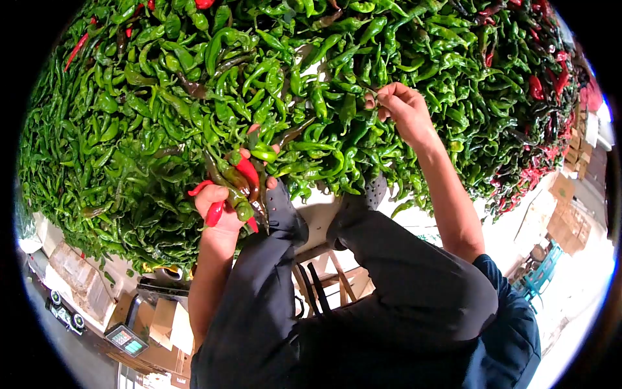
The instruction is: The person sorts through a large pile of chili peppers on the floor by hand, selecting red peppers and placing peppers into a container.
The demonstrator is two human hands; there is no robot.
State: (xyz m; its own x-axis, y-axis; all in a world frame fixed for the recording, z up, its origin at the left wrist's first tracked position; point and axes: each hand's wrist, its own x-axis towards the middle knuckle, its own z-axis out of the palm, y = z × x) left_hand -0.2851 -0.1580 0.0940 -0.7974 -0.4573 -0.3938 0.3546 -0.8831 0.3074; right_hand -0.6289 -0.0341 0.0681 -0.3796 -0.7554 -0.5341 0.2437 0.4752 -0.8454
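Observation:
My left hand [220, 204] is closed around a bunch of chili peppers, with red peppers [247, 174], green ones and dark brownish ones [234, 176] sticking out between the fingers. It is raised over the near edge of a wide heap of green chili peppers [175, 110]. Farther right, my right hand [403, 110] reaches onto the heap with thumb and fingertips pinched together. A thin green bit, which looks like a pepper stem [372, 93], shows at those fingertips; whether a whole pepper hangs from it I cannot tell.
Red peppers [536, 87] gather along the heap's right side. My dark shoes [280, 211] touch its near edge. At lower left stand a scale with a lit display [127, 340] and cardboard boxes [170, 324]. A teal chair [543, 271] and more boxes [567, 223] are at right.

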